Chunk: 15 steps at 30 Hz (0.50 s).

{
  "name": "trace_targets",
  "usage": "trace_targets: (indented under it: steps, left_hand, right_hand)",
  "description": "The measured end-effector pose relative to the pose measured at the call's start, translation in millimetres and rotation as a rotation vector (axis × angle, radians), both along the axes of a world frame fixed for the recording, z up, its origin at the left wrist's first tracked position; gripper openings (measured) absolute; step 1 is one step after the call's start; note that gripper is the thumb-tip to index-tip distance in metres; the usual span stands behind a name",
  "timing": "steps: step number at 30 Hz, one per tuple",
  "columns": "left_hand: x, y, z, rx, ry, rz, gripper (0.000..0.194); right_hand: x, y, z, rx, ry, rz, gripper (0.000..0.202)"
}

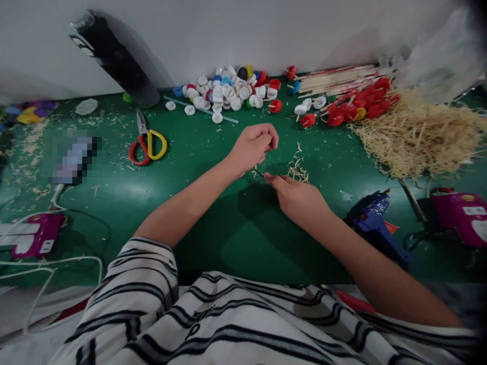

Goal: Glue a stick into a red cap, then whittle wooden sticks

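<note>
Above the middle of the green tabletop, my left hand [254, 144] is closed with its fingers curled inward. Whatever lies inside that fist is hidden; a small pale bit shows just under it. My right hand [299, 195], lower and to the right, pinches a thin dark rod [259, 173]. The rod's far end points toward the underside of my left hand, and I cannot tell whether they touch. A little heap of pale straw shreds [299, 170] lies just beyond my right hand.
Bottle caps [232, 94] are piled at the back. Red cap pieces [348, 109], wooden sticks [335, 81] and straw [422, 132] lie right. A blue glue gun [375, 218] sits near my right forearm. Scissors [146, 142], a black bottle [125, 63] and a phone [74, 159] are left.
</note>
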<state>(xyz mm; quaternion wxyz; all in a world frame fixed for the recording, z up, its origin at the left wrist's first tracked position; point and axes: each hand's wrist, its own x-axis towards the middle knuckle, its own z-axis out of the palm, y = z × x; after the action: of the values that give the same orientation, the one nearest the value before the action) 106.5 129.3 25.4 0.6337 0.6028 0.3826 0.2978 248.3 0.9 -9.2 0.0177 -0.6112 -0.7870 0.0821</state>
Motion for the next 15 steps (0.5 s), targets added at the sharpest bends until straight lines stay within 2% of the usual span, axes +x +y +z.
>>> trace_targets:
  steps: [7,10,15]
  left_hand:
    - [-2,1,-11.8,0.005,0.093,0.016,0.026]
    - [-5,5,-14.8,0.008,0.063,0.071,0.025]
    - [-5,8,-15.4,-0.067,0.024,0.029,0.026]
  right_hand:
    - [6,-6,2.2,-0.048,-0.088,-0.025,0.057]
    - [6,-4,-0.5,-0.045,-0.057,0.006,0.054]
    - [4,2,-1.7,-0.036,0.043,-0.054,0.049]
